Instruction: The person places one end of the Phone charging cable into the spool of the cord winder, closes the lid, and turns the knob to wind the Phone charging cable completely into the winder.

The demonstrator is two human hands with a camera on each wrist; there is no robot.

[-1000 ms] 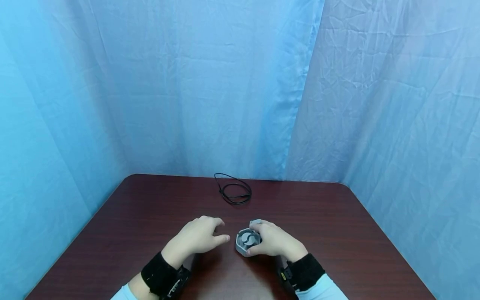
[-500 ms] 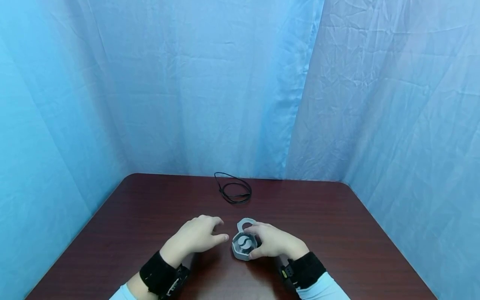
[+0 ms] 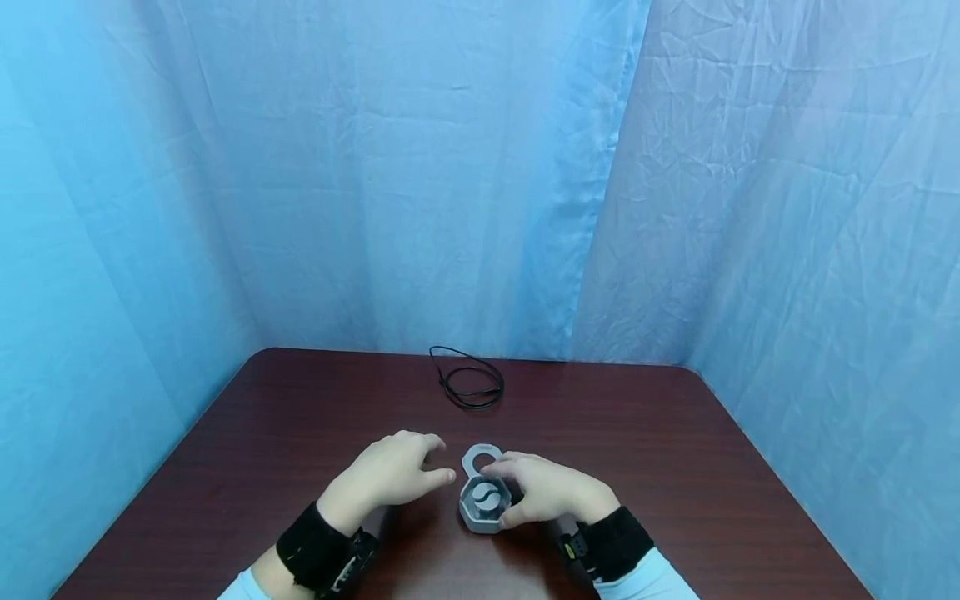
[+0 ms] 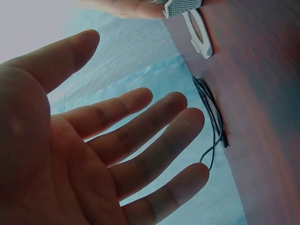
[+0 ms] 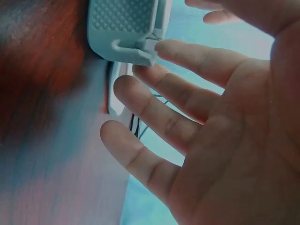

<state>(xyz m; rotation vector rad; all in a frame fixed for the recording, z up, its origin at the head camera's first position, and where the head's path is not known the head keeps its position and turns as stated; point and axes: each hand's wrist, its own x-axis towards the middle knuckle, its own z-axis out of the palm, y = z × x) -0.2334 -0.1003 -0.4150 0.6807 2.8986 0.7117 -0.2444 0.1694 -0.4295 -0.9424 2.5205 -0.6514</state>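
A grey octagonal cable winder (image 3: 486, 497) sits on the table, its round hub split by an S-shaped slot. The ring-shaped lid (image 3: 470, 461) is flipped back away from the body. My right hand (image 3: 551, 487) holds the winder from the right, thumb at its near side and index finger by the hinge. In the right wrist view, the textured underside of the winder (image 5: 122, 18) shows beside the fingertips; the thumb's contact is hidden. My left hand (image 3: 393, 471) hovers to the left with fingers apart, touching nothing. In the left wrist view its palm (image 4: 79, 154) is bare.
A coiled black cable (image 3: 472, 398) lies near the far edge of the dark red-brown table (image 3: 315, 400). Light blue curtains (image 3: 450, 167) hang around the table's back and sides. Both wrists carry black bands (image 3: 318, 546).
The winder has shifted slightly left and nearer, and turned so its lid points away and left. My right hand has followed it. The left hand is nearly still.
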